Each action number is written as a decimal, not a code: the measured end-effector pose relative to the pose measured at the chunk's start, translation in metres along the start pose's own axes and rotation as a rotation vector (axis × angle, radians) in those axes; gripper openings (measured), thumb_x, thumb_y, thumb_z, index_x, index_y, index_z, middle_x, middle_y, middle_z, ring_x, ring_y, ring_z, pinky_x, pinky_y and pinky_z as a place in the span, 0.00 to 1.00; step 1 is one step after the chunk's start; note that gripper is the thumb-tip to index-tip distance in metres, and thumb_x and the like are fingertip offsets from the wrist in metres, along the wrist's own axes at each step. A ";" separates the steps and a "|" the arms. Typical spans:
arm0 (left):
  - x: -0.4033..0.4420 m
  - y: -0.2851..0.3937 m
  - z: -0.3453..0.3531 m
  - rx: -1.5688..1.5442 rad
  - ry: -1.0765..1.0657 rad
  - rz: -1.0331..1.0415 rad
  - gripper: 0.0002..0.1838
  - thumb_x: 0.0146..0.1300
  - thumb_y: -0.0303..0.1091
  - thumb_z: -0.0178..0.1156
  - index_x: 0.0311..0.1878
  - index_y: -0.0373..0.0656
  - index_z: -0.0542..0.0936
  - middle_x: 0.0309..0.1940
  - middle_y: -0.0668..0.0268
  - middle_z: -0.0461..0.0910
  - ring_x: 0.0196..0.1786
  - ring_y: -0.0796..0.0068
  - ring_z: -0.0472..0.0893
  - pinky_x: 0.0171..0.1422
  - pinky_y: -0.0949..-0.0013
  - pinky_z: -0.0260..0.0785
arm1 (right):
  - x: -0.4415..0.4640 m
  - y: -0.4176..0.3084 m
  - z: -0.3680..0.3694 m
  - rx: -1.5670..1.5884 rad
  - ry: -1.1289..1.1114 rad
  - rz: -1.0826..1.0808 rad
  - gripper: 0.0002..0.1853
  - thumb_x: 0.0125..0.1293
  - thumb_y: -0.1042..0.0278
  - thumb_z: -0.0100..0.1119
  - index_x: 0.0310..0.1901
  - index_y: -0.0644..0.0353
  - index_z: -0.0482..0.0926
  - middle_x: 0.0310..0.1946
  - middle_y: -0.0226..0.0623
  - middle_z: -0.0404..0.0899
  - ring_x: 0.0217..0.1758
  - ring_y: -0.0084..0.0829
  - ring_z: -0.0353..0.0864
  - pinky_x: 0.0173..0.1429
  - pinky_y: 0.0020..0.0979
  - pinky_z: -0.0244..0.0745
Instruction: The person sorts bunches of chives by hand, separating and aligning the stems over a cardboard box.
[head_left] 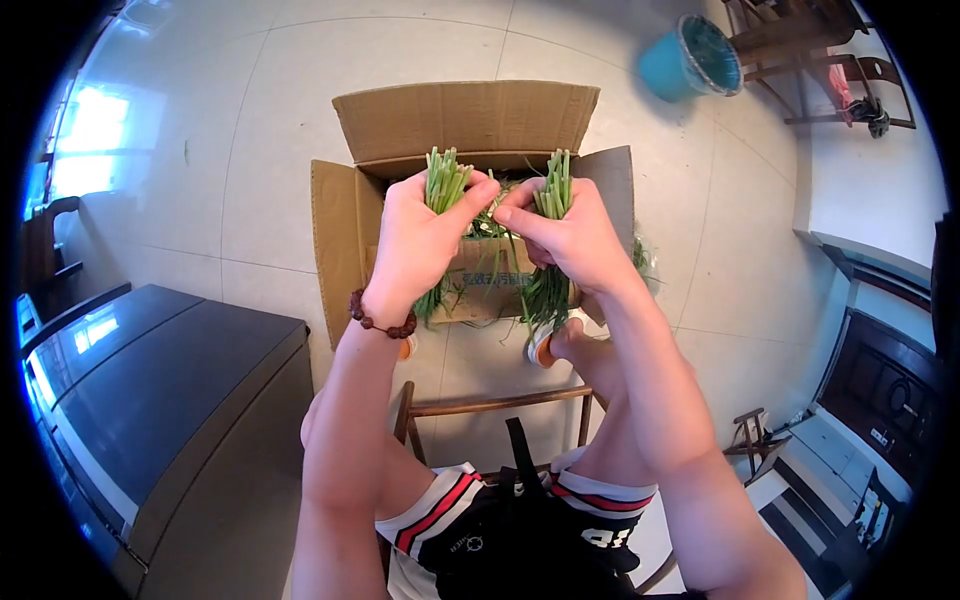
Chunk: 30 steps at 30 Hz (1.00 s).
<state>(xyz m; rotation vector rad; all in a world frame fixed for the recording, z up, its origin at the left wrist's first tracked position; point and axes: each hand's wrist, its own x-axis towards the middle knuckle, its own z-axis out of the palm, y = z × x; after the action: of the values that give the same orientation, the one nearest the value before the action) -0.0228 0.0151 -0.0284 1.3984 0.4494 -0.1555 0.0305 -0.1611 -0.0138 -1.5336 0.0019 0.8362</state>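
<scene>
My left hand, with a beaded bracelet on its wrist, is closed around a bunch of chives. The pale cut ends point up and dark green leaves hang below. Another bunch of chives is gripped in my right hand, its long leaves hanging down. Thumbs and fingertips of both hands come close together between the bunches, near a few loose stalks. Both hands are above an open cardboard box, flaps folded outward. More greens lie inside, largely hidden by my hands.
A dark glossy cabinet stands at the left. Upper right are a blue bucket and a wooden chair. A wooden frame lies between my legs and the box. Some scraps in a clear bag rest right of the box.
</scene>
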 end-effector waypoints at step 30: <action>0.003 -0.006 0.007 -0.259 -0.048 -0.139 0.13 0.73 0.42 0.65 0.40 0.41 0.84 0.24 0.73 0.78 0.19 0.88 0.66 0.22 0.78 0.57 | 0.002 0.003 -0.001 0.050 -0.040 0.023 0.07 0.67 0.66 0.69 0.36 0.60 0.84 0.18 0.22 0.74 0.19 0.15 0.67 0.23 0.24 0.61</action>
<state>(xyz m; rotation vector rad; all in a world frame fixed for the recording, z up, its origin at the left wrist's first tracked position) -0.0203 0.0074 -0.0342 1.1075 0.5085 -0.2343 0.0311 -0.1618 -0.0178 -1.4726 0.0108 0.8784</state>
